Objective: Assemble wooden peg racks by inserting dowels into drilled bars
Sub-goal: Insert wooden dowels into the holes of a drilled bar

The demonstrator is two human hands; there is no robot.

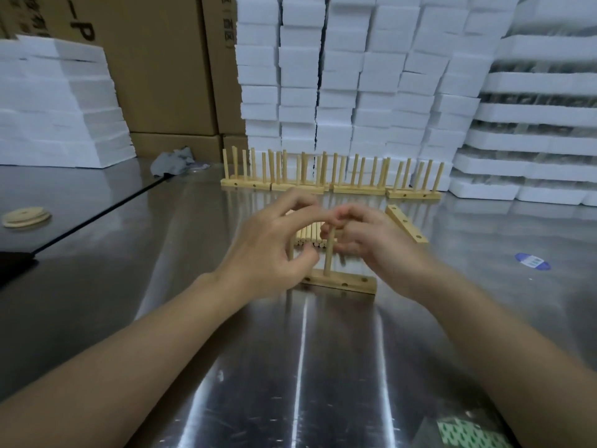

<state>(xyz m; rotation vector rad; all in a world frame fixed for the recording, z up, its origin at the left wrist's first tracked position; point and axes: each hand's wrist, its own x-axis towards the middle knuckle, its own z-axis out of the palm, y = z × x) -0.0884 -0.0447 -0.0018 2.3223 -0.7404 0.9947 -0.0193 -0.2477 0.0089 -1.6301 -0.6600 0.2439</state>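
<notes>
Head view. The worktop (226, 350) is brushed steel, streaked with glare. A pale wood drilled bar (350, 283) lies flat just in front of my hands, square-edged, with round holes showing along its near face. One round dowel (328, 257) stands upright in it, near the left end.

My right hand (371, 244) has its fingers curled over the top of that dowel, pinching it. My left hand (274, 250) is half curled on the bar's left end, with the index finger stretched toward the right hand. A second dowel (291, 250) shows as a sliver behind its fingers, and I cannot tell if I grip it. Both hands are motion-blurred.

Behind my hands lie loose dowels (311, 236), side by side, partly hidden. A spare bar (406, 224) lies angled to the right. Farther back is a row of finished racks (332, 176), pegs up.

White foam blocks (339, 76) are stacked behind them, rough-edged, with cardboard boxes (161, 59) at the left. There are round wooden discs (26, 216) at far left. A blue sticker (533, 261) is on the right, its print unreadable.
</notes>
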